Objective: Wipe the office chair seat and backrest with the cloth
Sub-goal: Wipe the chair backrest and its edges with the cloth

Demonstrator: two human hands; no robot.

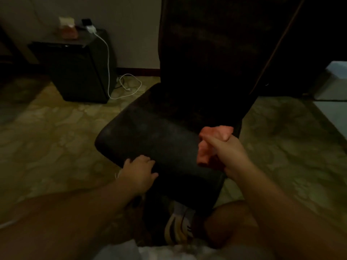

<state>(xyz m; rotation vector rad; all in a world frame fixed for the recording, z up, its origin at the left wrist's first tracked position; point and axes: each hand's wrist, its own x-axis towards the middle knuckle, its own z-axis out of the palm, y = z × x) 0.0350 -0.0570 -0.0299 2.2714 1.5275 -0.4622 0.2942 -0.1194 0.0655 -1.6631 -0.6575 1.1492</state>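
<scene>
Head cam showed the right hand (228, 154) bunched around a soft pink cloth (208, 145) at the seat's (150, 134) right edge. Left hand (139, 173), fingers spread, braced the near-left edge. Cloth looked light and floppy, so wadding it beats pinching a corner.

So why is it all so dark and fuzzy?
Head view: the room is dim, so the black chair nearly vanishes; the cloth in the right hand smears with blur; the left hand looks sharper; the wide lens bends the edges.

Dark cabinet (78, 72) by the wall, white cable (108, 59) trailing down (onto patterned floor (47, 132)).
</scene>
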